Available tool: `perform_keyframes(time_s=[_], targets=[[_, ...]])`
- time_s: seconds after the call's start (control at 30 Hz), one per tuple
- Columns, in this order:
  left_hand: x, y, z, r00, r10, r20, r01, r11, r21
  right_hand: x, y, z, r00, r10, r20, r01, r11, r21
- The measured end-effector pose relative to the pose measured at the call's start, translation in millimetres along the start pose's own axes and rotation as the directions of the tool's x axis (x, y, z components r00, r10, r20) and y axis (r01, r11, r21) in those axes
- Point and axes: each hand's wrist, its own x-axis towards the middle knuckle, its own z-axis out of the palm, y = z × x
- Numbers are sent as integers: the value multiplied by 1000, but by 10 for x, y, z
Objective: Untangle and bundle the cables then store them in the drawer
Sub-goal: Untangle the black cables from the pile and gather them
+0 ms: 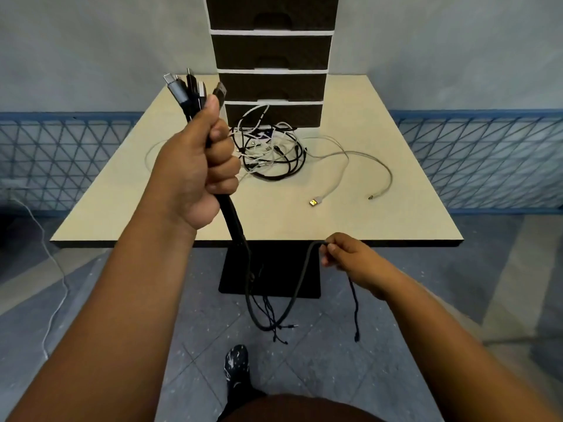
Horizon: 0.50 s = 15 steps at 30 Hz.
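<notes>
My left hand (198,169) grips a bundle of several dark cables (233,220) held upright over the table's front left, plugs sticking out above the fist. The cables hang down past the table edge towards the floor. My right hand (341,251), low in front of the table edge, pinches one dark cable (300,284) that loops up from the hanging bunch; its free end dangles below the hand. A tangle of black and white cables (271,150) lies on the table before the drawer unit (271,86), whose dark drawers are all closed.
A white cable (350,153) trails across the beige table (396,208) to the right, ending in a USB plug. A blue lattice fence runs behind the table on both sides. My foot shows on the tiled floor below. Another white cord lies on the floor at left.
</notes>
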Motion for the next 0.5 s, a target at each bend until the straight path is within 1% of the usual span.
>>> perform_keyframes(time_s=[0.07,0.13,0.17,0.2,0.23,0.27,0.33,0.37,0.4,0.43,0.5], targets=[[-11,-15,28,999,-19,25,21,999,-50,-16,22,-25,999,36,20,-34,996,-83],[-22,-37,58,999,-26,43,30,996,-83,-39,9,-72,997,64,51,-51,972,-228],[-29,-52,76,999,-25,45,29,996,-90,-60,-25,-87,996,65,63,-45,958,-282],[-38,-67,99,999,-25,47,29,995,-97,-93,-85,-96,997,45,62,-24,954,-299],[-49,-87,128,998,-29,50,34,994,-107,-133,-164,-99,998,-5,57,20,965,-261],[-57,-106,165,998,-36,57,42,993,-115,-178,-258,-97,995,-72,65,82,982,-171],[-80,-156,263,994,-57,91,68,991,-116,-297,-462,-48,961,-213,177,198,975,99],[-95,-180,320,991,-69,115,82,990,-114,-347,-552,9,927,-278,250,239,955,176],[-107,-204,372,987,-75,141,92,989,-116,-370,-610,91,894,-328,305,276,940,200],[-117,-223,419,983,-74,169,96,987,-125,-383,-637,200,873,-363,327,312,929,198],[-130,-224,474,974,-52,221,90,983,-162,-378,-610,453,894,-355,272,327,934,143]])
